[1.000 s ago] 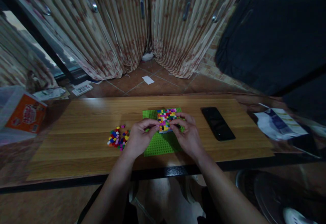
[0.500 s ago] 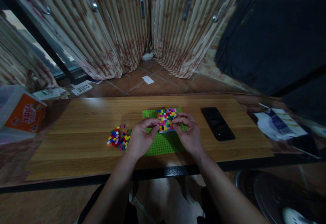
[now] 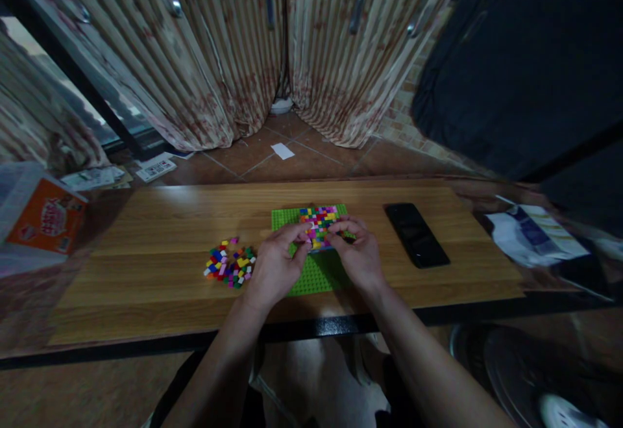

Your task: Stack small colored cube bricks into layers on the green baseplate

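Note:
A block of small multicoloured building bricks (image 3: 320,220) stands on a green studded baseplate (image 3: 314,278) in the middle of the table. At the block's near left part, my left hand (image 3: 280,256) pinches what looks like a small pink building brick, mostly covered by thumb and forefinger. My right hand (image 3: 360,249) has its thumb and curled fingers closed against the block's right side. Both hands hide parts of the block and the plate. Left of my left hand lies a loose pile of small bricks (image 3: 228,264) in many colours.
A black smartphone (image 3: 416,234) lies on the wooden table (image 3: 146,246) to the right. Beyond the table's left end is a clear plastic box with an orange label (image 3: 48,217). Papers (image 3: 535,233) lie past the right end. Patterned curtains (image 3: 233,58) hang behind.
My left hand has shifted slightly right, its fingertips now over the block's left part, uncovering more of the loose pile. My right hand has barely moved.

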`<state>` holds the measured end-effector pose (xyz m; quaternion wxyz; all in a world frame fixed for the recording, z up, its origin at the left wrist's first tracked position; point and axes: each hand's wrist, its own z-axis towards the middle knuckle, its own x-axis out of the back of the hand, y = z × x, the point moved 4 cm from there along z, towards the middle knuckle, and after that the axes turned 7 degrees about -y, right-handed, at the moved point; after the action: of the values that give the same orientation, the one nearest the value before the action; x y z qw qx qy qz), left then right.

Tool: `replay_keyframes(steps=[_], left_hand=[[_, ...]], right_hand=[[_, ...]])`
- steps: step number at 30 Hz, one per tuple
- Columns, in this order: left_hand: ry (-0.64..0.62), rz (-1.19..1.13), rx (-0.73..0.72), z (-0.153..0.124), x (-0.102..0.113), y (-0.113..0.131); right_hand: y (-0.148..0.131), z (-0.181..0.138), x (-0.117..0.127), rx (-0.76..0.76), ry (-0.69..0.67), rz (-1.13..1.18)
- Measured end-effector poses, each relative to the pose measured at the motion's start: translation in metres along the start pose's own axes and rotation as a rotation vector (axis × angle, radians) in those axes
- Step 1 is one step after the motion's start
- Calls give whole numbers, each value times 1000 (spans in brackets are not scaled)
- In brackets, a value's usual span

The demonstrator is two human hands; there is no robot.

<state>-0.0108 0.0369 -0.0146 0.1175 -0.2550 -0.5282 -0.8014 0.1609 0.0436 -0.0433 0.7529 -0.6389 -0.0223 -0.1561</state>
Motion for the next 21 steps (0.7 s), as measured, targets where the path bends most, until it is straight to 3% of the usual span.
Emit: replay_keyframes(steps=[8, 21], left_hand=[[-14, 39, -50, 3, -9, 6], [19, 344, -150, 11, -23, 16]], right_hand=[[2, 0, -2, -9, 21, 18], [4, 0, 3, -37, -23, 102]])
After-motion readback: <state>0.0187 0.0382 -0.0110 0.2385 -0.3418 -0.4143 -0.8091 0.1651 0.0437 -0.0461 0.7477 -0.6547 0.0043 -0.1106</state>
